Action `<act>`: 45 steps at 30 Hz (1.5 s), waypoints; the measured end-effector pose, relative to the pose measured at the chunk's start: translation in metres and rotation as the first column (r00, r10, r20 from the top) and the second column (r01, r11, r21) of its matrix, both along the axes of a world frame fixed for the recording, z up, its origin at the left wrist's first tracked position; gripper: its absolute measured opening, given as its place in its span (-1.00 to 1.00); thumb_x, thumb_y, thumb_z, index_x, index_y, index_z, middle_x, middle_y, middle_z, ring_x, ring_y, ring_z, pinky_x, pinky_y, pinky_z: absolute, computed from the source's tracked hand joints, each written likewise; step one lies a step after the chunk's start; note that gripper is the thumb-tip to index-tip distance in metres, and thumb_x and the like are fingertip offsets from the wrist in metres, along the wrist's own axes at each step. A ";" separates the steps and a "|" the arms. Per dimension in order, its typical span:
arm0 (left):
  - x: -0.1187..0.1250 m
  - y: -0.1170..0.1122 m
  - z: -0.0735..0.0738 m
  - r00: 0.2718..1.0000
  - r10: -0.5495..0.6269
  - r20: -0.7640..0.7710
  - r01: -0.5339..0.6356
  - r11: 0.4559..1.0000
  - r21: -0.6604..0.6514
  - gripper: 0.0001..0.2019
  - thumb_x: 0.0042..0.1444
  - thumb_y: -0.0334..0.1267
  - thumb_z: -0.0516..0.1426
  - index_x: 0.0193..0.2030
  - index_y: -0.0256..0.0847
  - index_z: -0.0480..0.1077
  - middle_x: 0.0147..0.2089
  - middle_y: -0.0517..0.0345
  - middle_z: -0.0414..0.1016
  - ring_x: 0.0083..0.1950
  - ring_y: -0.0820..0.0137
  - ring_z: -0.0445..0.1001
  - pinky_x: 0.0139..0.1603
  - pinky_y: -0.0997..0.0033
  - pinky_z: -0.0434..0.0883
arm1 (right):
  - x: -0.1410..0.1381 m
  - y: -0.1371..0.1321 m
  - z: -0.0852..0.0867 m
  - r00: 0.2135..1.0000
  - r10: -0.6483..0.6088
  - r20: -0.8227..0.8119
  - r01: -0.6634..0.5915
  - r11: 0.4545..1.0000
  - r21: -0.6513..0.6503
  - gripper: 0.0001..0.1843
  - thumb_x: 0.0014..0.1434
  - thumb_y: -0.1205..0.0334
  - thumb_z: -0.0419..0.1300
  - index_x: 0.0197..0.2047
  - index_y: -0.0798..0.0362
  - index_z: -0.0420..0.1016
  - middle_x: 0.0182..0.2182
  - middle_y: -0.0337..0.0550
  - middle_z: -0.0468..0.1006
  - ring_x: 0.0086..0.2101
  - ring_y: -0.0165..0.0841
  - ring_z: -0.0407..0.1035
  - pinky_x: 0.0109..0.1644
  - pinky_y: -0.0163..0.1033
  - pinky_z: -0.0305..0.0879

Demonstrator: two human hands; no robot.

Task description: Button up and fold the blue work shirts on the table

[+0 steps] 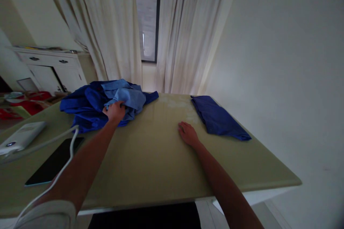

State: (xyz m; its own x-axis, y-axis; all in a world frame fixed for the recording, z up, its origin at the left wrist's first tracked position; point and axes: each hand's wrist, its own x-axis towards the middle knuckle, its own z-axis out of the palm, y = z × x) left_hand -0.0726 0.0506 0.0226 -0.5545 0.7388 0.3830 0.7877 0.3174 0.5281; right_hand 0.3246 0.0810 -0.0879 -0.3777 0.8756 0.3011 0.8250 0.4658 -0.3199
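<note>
My left hand [115, 111] reaches to the far left of the table and grips a light blue cloth [129, 97] lying on top of a heap of dark blue garments [86, 105]. My right hand [188, 133] rests flat on the olive-green tabletop [150, 150], fingers together, holding nothing. A folded dark blue garment [217, 118] lies just to the right of that hand, near the table's right edge.
A black tablet [55, 161] lies at the near left with a white cable [64, 143] across it, and a white power bank [23, 136] further left. Cream curtains [185, 35] and a window stand behind the table; a white dresser [51, 68] and red items are at the far left.
</note>
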 end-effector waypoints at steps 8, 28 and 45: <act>0.157 -0.100 -0.034 0.254 -0.956 0.149 0.965 0.241 -0.102 -0.64 0.30 -0.22 0.09 0.20 -0.10 0.45 0.18 0.04 0.58 0.14 0.26 0.54 0.24 0.22 0.41 | 0.006 0.009 0.009 0.753 -0.054 -0.655 -0.136 0.962 -0.235 -0.29 0.45 -0.26 -0.22 0.22 0.02 0.48 0.13 0.10 0.57 0.04 -0.19 0.53 0.19 0.00 0.41; 0.071 -0.077 -0.062 0.885 -0.462 -0.053 0.465 0.884 0.053 -0.72 0.27 -0.12 0.08 -0.06 -0.15 0.55 -0.07 -0.04 0.53 0.03 0.12 0.51 0.17 0.10 0.44 | 0.045 0.003 0.036 0.622 -0.023 -0.783 0.135 0.988 0.078 -0.49 0.15 -0.08 0.34 0.06 0.07 0.68 -0.01 0.01 0.69 0.00 -0.14 0.55 0.23 0.00 0.38; 0.101 -0.092 -0.066 0.756 -0.630 -0.176 0.606 0.776 -0.173 -0.65 0.38 -0.04 0.02 0.13 -0.03 0.50 0.16 0.00 0.54 0.25 0.07 0.38 0.35 -0.12 0.09 | 0.086 0.020 0.021 0.535 -0.321 -0.781 0.639 0.759 0.126 -0.11 0.18 0.00 0.16 0.48 0.18 0.08 0.41 0.20 0.19 0.40 -0.11 0.10 0.47 0.09 0.05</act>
